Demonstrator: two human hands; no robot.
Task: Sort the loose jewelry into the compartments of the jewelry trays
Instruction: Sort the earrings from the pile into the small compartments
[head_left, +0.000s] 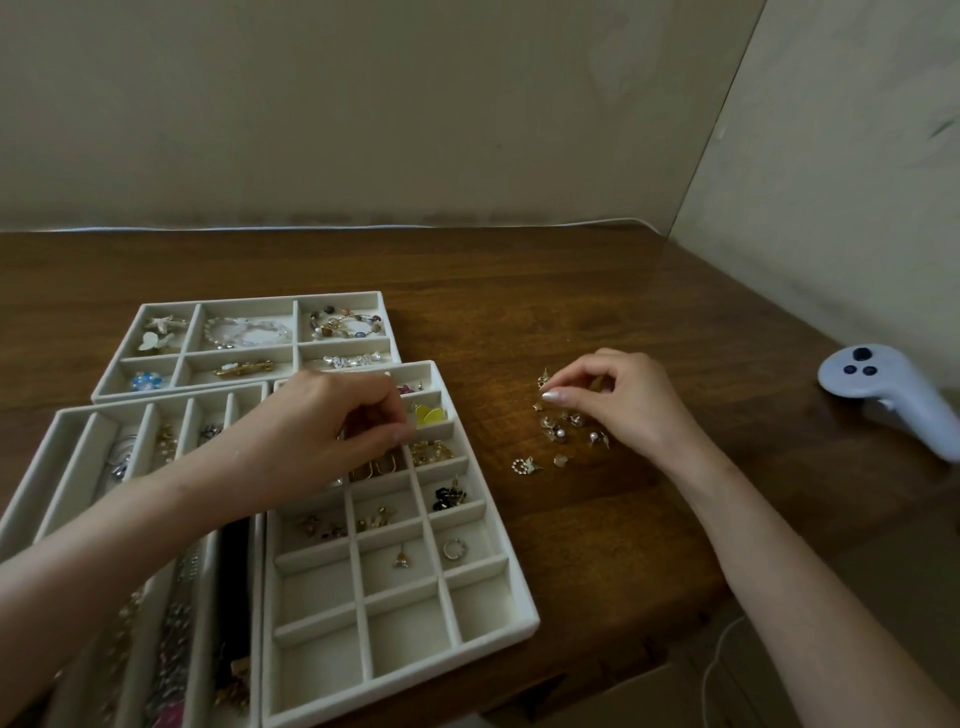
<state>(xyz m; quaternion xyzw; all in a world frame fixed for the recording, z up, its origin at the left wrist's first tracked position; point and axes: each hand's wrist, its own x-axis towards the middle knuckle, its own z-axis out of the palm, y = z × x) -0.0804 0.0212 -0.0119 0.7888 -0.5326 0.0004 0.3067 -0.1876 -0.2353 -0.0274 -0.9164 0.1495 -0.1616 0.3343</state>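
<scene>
A small heap of loose gold and pearl earrings (561, 428) lies on the brown table right of the trays. My right hand (621, 397) hovers over the heap's far side, fingers curled, pinching a tiny gold piece. The grid tray (498, 566) with many small compartments holds earrings and a ring. My left hand (332, 421) hangs over its upper compartments with fingertips pinched together; whether it holds anything is hidden. A yellow piece (430, 414) lies just right of that hand.
A tray with large compartments (244, 304) sits behind, holding bracelets and hair clips. A long-slot tray (67, 431) with chains lies at the left. A white game controller (888, 392) rests at the table's right edge. Walls close the back and right.
</scene>
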